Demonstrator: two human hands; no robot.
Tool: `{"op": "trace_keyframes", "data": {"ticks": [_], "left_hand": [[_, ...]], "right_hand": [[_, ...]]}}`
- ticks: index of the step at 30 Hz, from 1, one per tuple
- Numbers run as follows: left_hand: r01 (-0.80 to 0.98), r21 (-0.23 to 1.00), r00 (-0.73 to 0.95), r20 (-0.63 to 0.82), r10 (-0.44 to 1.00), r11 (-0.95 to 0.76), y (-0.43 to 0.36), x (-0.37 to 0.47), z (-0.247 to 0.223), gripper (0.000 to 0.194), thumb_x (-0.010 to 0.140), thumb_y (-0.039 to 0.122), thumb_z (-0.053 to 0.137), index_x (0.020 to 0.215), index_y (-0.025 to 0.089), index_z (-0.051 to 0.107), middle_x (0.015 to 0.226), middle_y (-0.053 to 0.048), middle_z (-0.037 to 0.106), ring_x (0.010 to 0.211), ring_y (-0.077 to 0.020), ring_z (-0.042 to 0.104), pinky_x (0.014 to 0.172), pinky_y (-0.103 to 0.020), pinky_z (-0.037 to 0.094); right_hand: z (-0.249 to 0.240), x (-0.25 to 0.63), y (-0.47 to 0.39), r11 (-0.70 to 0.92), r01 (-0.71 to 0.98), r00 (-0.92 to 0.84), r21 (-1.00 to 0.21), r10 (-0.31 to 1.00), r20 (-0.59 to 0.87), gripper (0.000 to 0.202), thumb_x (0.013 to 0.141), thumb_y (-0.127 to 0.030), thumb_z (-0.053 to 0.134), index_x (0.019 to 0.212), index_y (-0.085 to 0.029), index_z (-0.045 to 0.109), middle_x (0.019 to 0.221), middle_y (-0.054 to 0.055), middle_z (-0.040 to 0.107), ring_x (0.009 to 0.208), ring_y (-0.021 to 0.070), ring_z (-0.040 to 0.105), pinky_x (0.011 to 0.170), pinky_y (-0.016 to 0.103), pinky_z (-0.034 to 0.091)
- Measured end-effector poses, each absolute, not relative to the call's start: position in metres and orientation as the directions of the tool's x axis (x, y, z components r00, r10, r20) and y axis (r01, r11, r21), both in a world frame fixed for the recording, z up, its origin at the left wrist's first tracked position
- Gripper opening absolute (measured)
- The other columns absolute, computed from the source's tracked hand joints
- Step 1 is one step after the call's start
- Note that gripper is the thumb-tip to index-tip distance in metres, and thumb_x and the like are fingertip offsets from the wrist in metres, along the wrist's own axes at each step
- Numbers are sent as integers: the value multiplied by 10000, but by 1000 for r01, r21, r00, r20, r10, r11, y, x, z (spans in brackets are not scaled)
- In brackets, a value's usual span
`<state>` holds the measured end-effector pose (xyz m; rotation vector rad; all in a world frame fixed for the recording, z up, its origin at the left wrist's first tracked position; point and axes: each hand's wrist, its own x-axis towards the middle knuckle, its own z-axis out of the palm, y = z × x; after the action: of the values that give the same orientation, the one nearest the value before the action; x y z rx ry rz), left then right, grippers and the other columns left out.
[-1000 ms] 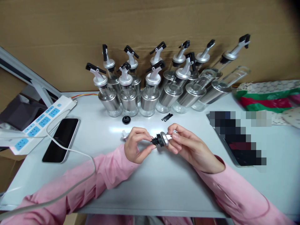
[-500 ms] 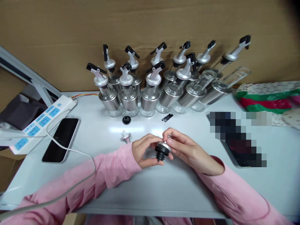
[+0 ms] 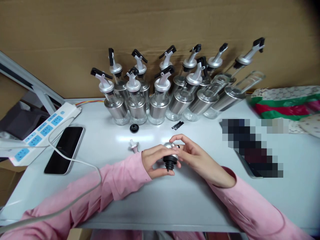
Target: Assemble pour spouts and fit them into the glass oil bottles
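Above the middle of the table, my left hand [image 3: 155,159] is closed around a bottle pourer [image 3: 170,163], a silver cap with a black ribbed stopper facing down toward me. My right hand [image 3: 197,156] grips the same pourer from the other side, its thumb on the cap and its index finger arched over the top. A small dark bit shows between the hands; fingers hide most of the spout. Beyond my left hand lies a loose silver pourer top [image 3: 134,146]. Farther back are a black rubber stopper [image 3: 134,128] and a few thin black levers [image 3: 178,125].
Several glass bottles with steel sleeves [image 3: 159,108] stand at the back, most with pourers fitted. On the left are a power strip [image 3: 46,130], a phone [image 3: 65,150] and a white cable [image 3: 82,161]. A pixelated dark object [image 3: 252,146] and patterned cloth [image 3: 285,105] are on the right.
The pourer has tilted slightly, showing more of the cap's top. My right index finger has lifted off the cap, and the right thumb has slid a little left across it.
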<state>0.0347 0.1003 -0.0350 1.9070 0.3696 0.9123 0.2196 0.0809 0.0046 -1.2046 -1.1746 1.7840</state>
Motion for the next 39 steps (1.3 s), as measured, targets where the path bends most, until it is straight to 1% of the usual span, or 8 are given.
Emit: {"op": "trace_keyframes", "data": {"ticks": [6,12,17,20,25,29,34,39], "left_hand": [[-77,830,644,464,608,-552,97,36,-33,406,859,313,607,1228,219,467,1042,-79,618,965,-175,619,836,-297,531],[-18,839,596,446,667,-544,96,35,-32,405,832,317,638,1186,209,472,1012,-72,584,916,-176,605,778,-291,532],[-4,832,610,441,658,-554,97,34,-30,431,857,348,602,1246,225,463,1029,-66,574,905,-160,583,798,-271,512],[7,825,608,445,658,-565,98,33,-30,412,848,371,611,1212,216,496,993,-61,567,865,-156,573,776,-269,505],[25,790,564,495,661,-613,100,33,-35,398,837,394,621,1167,204,506,925,-43,556,755,-138,555,698,-264,493],[8,748,521,564,641,-664,100,34,-35,390,860,385,585,1181,193,471,907,-41,550,724,-136,538,664,-259,475],[62,739,522,549,653,-671,100,34,-31,358,892,418,525,1162,195,451,906,-44,577,723,-145,506,677,-269,442],[81,739,504,549,667,-669,97,34,-33,363,903,475,477,1137,199,453,853,-27,565,667,-135,482,672,-275,425]], "right_hand": [[7,218,82,-324,-14,-295,-946,905,-305,423,763,-562,634,970,-205,539,622,-58,520,553,94,509,572,233,408],[6,218,80,-234,-15,-275,-972,936,-221,342,806,-473,630,1026,-217,574,673,-32,556,595,113,536,621,258,453],[3,220,79,-130,27,-204,-991,970,-133,242,815,-391,643,996,-232,620,756,0,611,724,145,598,706,276,491],[3,220,78,-98,33,-181,-995,978,-102,226,812,-368,652,993,-234,647,798,15,642,760,152,615,722,280,508],[9,219,77,-58,21,-210,-998,976,-61,153,809,-339,659,902,-224,698,905,43,699,869,174,649,810,302,522],[11,219,76,-52,-7,-256,-999,965,-48,185,803,-301,671,973,-229,693,942,52,690,890,176,649,841,318,520],[8,220,74,6,-12,-290,-1000,957,9,276,744,-272,735,1013,-237,681,954,57,651,883,182,623,858,355,512],[5,220,73,38,-20,-303,-999,952,42,346,686,-228,789,1005,-254,659,921,28,636,856,157,606,835,322,504]]}}
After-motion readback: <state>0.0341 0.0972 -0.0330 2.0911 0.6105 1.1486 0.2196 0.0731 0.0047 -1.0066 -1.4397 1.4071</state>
